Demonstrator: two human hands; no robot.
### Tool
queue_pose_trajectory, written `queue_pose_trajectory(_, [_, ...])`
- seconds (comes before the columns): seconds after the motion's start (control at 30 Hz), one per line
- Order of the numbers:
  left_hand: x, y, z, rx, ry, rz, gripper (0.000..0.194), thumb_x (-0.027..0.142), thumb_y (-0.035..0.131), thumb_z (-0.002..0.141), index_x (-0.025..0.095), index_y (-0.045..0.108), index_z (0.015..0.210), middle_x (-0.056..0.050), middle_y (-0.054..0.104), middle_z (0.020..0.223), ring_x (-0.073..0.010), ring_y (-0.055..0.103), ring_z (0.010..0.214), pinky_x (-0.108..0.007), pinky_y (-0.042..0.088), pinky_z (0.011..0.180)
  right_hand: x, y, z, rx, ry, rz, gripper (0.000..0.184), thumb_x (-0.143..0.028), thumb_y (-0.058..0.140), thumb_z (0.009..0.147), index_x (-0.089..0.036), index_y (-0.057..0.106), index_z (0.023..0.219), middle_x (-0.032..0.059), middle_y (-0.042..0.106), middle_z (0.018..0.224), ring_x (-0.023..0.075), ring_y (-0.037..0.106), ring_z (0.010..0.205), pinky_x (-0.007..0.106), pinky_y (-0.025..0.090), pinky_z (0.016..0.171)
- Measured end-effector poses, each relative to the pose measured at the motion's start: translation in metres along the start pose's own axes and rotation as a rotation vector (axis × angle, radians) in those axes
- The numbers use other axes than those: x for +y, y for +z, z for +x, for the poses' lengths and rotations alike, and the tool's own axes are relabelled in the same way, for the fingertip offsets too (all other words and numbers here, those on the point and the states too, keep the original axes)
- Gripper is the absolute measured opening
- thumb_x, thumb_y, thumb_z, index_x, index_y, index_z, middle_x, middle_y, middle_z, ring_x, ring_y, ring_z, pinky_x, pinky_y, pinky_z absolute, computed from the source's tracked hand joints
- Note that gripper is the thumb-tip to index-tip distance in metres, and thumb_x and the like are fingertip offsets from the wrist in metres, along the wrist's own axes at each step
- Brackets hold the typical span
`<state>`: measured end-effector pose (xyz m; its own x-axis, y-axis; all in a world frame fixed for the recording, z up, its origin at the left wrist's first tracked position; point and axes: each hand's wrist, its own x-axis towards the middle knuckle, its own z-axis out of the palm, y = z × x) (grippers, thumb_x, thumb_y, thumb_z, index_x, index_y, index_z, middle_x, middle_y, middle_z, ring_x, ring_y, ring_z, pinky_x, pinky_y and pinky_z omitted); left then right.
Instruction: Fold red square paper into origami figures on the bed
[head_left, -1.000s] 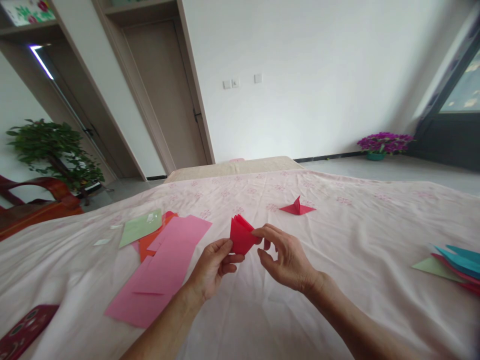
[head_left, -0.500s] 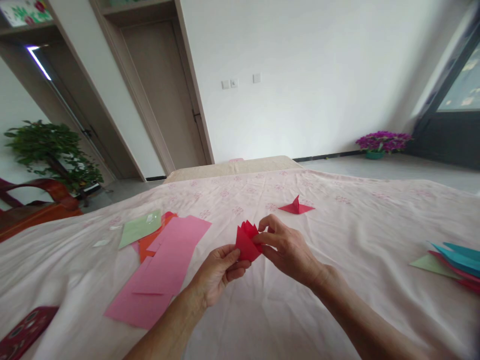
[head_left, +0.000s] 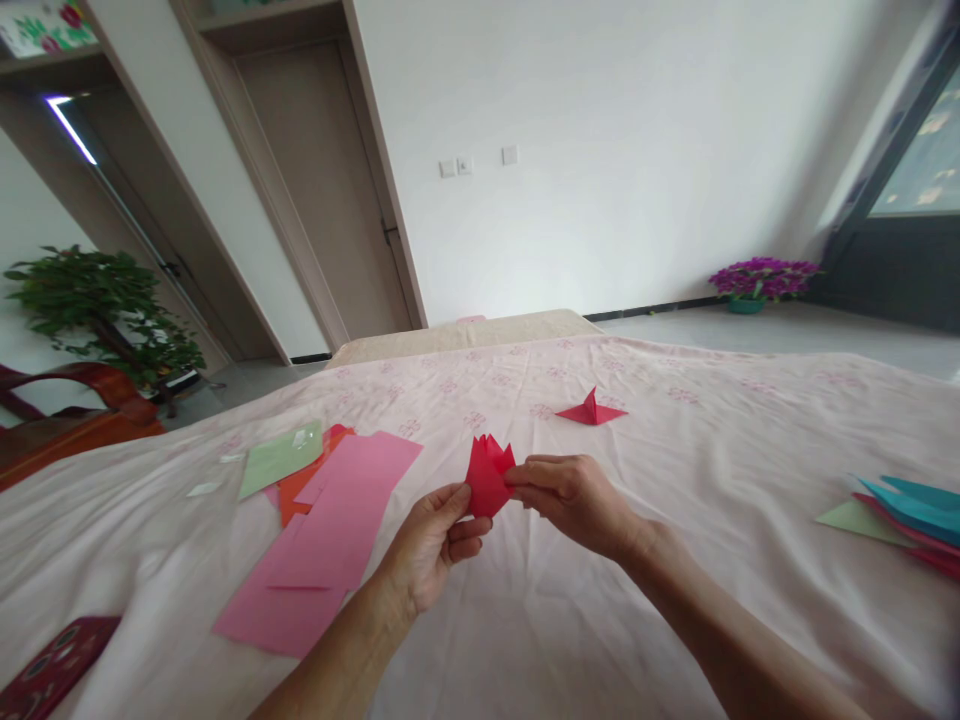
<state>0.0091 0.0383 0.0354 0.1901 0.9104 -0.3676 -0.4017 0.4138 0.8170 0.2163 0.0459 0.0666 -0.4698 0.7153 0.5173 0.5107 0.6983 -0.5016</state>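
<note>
Both hands pinch one folded red paper piece (head_left: 487, 477) above the pink cloth (head_left: 675, 480), centre near.
I judge the left hand (head_left: 435, 545) and right hand (head_left: 574, 495), fingertips closed on opposite edges, could tear or crush the points by pulling apart.

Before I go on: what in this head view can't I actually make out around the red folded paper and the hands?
- Red folded paper: its lower edge and inner folds, hidden by the left hand and right hand fingertips.
- Teal and green sheets: cut off by the right edge.
- Dark red patterned thing: cut by the bottom-left corner.
- Orange sheet: mostly under the pink sheets.
</note>
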Motion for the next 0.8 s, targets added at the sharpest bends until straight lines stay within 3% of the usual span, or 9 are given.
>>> queue_pose_trajectory(0.13, [0.002,0.006,-0.005,0.048,0.003,-0.057,0.009,0.019,0.06,0.09,0.011,0.063,0.092,-0.004,0.072,0.07,-0.0106,0.069,0.055,-0.015,0.054,0.044,0.001,0.015,0.0,0.057,0.147,0.277,0.015,-0.023,0.053,0.091,-0.02,0.067,0.087,-0.0015,0.065,0.073,0.0079,0.06,0.056,0.018,0.046,0.054])
queue_pose_trajectory(0.23, [0.005,0.01,-0.008,0.064,-0.005,-0.111,0.008,0.017,0.057,0.091,0.011,0.063,0.091,-0.003,0.072,0.067,-0.0106,0.069,0.054,-0.015,0.054,0.043,0.0,0.025,-0.001,0.124,0.225,0.422,0.016,-0.025,0.053,0.09,-0.019,0.068,0.094,-0.0019,0.064,0.07,0.0068,0.056,0.047,0.018,0.047,0.046])
queue_pose_trajectory(0.37, [0.008,0.01,-0.01,0.062,-0.037,-0.143,0.009,0.017,0.057,0.091,0.011,0.064,0.088,-0.005,0.072,0.065,-0.0112,0.069,0.052,-0.015,0.054,0.043,-0.002,0.024,-0.001,0.037,0.222,0.59,0.023,-0.033,0.059,0.088,-0.019,0.068,0.104,0.0002,0.066,0.073,0.0089,0.058,0.05,0.02,0.05,0.045])
queue_pose_trajectory(0.47, [0.007,0.008,-0.009,0.06,-0.048,-0.128,0.008,0.018,0.062,0.088,0.01,0.064,0.087,-0.006,0.073,0.068,-0.0123,0.069,0.052,-0.016,0.055,0.044,-0.002,0.018,0.0,-0.014,0.171,0.557,0.019,-0.033,0.066,0.084,-0.018,0.07,0.095,0.0015,0.068,0.077,0.0091,0.06,0.055,0.019,0.051,0.049])
queue_pose_trajectory(0.67, [0.006,0.005,-0.007,0.054,-0.069,-0.079,0.01,0.018,0.062,0.087,0.01,0.066,0.091,-0.006,0.073,0.07,-0.0127,0.069,0.052,-0.016,0.055,0.043,-0.003,0.01,-0.002,-0.098,0.19,0.425,0.024,-0.032,0.066,0.084,-0.021,0.068,0.106,-0.0008,0.07,0.075,0.0083,0.06,0.05,0.018,0.049,0.048])
queue_pose_trajectory(0.8, [0.008,0.007,-0.009,0.063,-0.052,-0.063,0.009,0.016,0.059,0.089,0.01,0.066,0.091,-0.005,0.073,0.069,-0.0117,0.068,0.051,-0.017,0.055,0.043,-0.004,0.008,-0.002,-0.132,0.219,0.366,0.018,-0.035,0.063,0.086,-0.018,0.068,0.087,-0.0006,0.066,0.07,0.0093,0.062,0.052,0.017,0.048,0.047])
